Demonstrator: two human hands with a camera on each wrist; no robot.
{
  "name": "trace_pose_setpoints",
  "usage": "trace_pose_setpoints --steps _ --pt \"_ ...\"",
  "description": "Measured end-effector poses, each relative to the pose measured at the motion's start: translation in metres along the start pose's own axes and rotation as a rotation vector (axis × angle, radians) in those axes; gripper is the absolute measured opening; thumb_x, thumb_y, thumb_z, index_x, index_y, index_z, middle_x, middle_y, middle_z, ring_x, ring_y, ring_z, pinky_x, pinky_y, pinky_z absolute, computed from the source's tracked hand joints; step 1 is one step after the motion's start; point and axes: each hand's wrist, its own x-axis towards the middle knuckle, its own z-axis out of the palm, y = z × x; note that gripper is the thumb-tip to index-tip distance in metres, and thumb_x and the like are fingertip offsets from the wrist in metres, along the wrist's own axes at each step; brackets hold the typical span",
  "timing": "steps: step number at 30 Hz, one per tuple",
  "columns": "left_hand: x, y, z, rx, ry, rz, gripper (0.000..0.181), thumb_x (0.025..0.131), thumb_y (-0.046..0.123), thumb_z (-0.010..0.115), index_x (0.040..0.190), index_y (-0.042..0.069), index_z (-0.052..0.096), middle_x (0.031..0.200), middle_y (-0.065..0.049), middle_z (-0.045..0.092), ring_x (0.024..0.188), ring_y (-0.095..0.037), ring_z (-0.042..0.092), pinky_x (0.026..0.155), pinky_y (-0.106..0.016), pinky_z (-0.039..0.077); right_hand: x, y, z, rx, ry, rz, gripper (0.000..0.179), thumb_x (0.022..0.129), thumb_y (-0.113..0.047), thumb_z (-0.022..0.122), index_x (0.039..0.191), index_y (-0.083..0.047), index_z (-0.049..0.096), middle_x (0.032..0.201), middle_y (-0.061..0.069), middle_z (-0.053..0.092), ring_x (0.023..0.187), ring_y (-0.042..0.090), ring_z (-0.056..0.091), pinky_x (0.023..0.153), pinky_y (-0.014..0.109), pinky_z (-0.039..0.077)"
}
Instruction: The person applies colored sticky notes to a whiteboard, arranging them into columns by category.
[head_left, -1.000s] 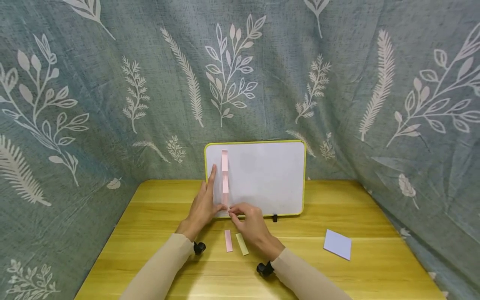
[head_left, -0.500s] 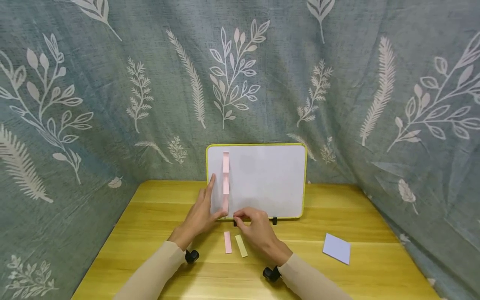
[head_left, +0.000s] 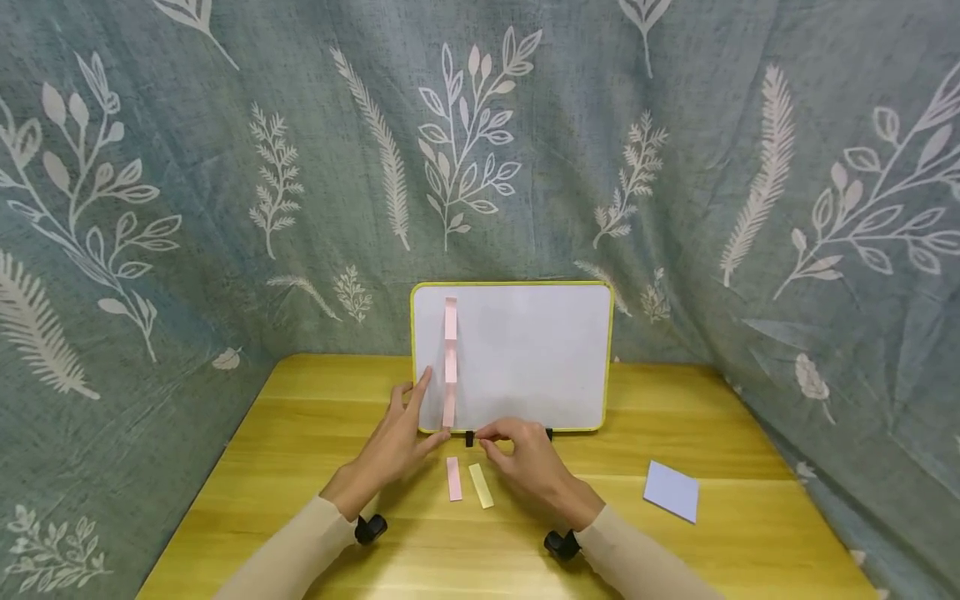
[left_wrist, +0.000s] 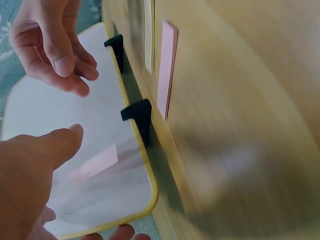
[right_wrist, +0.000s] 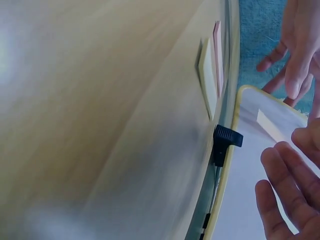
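Note:
A whiteboard [head_left: 532,358] with a yellow rim stands upright at the back of the table. Down its left part runs a column of three pink paper strips [head_left: 451,362], end to end. My left hand [head_left: 390,442] is at the board's lower left corner, its fingers spread and its thumb near the lowest strip. In the left wrist view nothing lies between thumb and fingers. My right hand [head_left: 532,458] is in front of the board's bottom edge, fingers loosely bent, with nothing seen in them. Nearby on the table lie a pink strip pad [head_left: 454,479] and a yellow strip pad [head_left: 482,486].
Black feet [left_wrist: 137,112] hold up the board's lower edge. A lilac square note pad [head_left: 671,492] lies on the wooden table [head_left: 750,442] to the right. Behind, a patterned green-grey curtain [head_left: 525,192] encloses the table.
Both hands have drawn apart and back from the lowest strip, the left down and left, the right to the right. That strip now shows in full on the board.

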Motion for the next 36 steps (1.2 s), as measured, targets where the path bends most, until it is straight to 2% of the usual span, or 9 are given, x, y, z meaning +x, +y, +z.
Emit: trace_pose_setpoints --steps 4,9,12,17,22,27,32,36 --pt "-0.006 0.004 0.001 -0.004 -0.029 -0.019 0.113 0.107 0.030 0.089 0.190 0.022 0.013 0.179 -0.039 0.031 0.137 -0.056 0.071 0.112 -0.066 0.064 -0.003 0.006 -0.007 -0.010 -0.032 -0.044 0.012 0.106 -0.006 0.085 0.118 -0.006 0.089 0.116 0.005 0.090 0.109 0.022 0.087 0.096 0.042 0.073" --pt "-0.015 0.010 0.001 -0.004 -0.029 -0.038 0.109 0.106 0.030 0.090 0.189 0.022 0.020 0.184 -0.035 0.028 0.140 -0.055 0.070 0.113 -0.068 0.064 -0.004 0.011 -0.018 -0.015 -0.108 -0.092 0.020 0.105 -0.003 0.084 0.125 -0.004 0.086 0.125 0.007 0.089 0.117 0.027 0.086 0.100 0.045 0.072" --pt "-0.020 0.015 0.000 -0.008 -0.031 -0.043 0.106 0.105 0.030 0.091 0.188 0.019 0.025 0.185 -0.034 0.028 0.143 -0.054 0.068 0.113 -0.070 0.063 -0.003 0.012 -0.024 -0.020 -0.199 -0.097 0.027 0.105 -0.002 0.084 0.133 -0.002 0.083 0.134 0.010 0.086 0.124 0.031 0.083 0.107 0.049 0.070" --pt "-0.027 0.020 0.002 -0.006 -0.044 -0.038 0.099 0.106 0.031 0.090 0.185 0.016 0.034 0.183 -0.033 0.033 0.148 -0.056 0.064 0.117 -0.073 0.059 -0.003 0.013 -0.030 -0.074 -0.373 -0.075 0.042 0.108 -0.012 0.084 0.148 -0.002 0.077 0.152 0.015 0.078 0.143 0.037 0.075 0.121 0.057 0.061" --pt "-0.033 0.022 0.008 0.016 -0.087 -0.008 0.081 0.107 0.030 0.089 0.176 0.012 0.051 0.174 -0.028 0.050 0.152 -0.053 0.061 0.122 -0.074 0.054 -0.005 0.012 -0.027 -0.084 -0.510 -0.022 0.051 0.108 -0.023 0.087 0.155 -0.008 0.074 0.168 0.013 0.068 0.155 0.038 0.065 0.130 0.061 0.054" --pt "-0.038 0.022 0.016 0.024 -0.164 0.069 0.058 0.106 0.027 0.089 0.157 0.008 0.070 0.156 -0.019 0.067 0.145 -0.045 0.065 0.114 -0.073 0.056 -0.005 0.009 -0.021 -0.093 -0.580 -0.009 0.054 0.105 -0.028 0.091 0.154 -0.013 0.076 0.171 0.006 0.066 0.160 0.033 0.062 0.133 0.058 0.051" --pt "-0.041 0.021 0.022 0.040 -0.219 0.113 0.039 0.106 0.027 0.089 0.139 0.007 0.081 0.150 -0.015 0.073 0.146 -0.044 0.065 0.112 -0.073 0.056 -0.006 0.006 -0.016 -0.156 -0.607 -0.069 0.050 0.103 -0.031 0.093 0.148 -0.013 0.080 0.166 0.003 0.070 0.158 0.031 0.063 0.133 0.056 0.052" --pt "-0.042 0.022 0.026 0.062 -0.251 0.138 0.032 0.106 0.027 0.089 0.132 0.008 0.085 0.146 -0.012 0.076 0.144 -0.041 0.066 0.112 -0.071 0.056 -0.009 0.005 -0.013 -0.189 -0.607 -0.071 0.045 0.104 -0.033 0.092 0.143 -0.013 0.083 0.162 0.003 0.073 0.154 0.030 0.065 0.130 0.054 0.055"
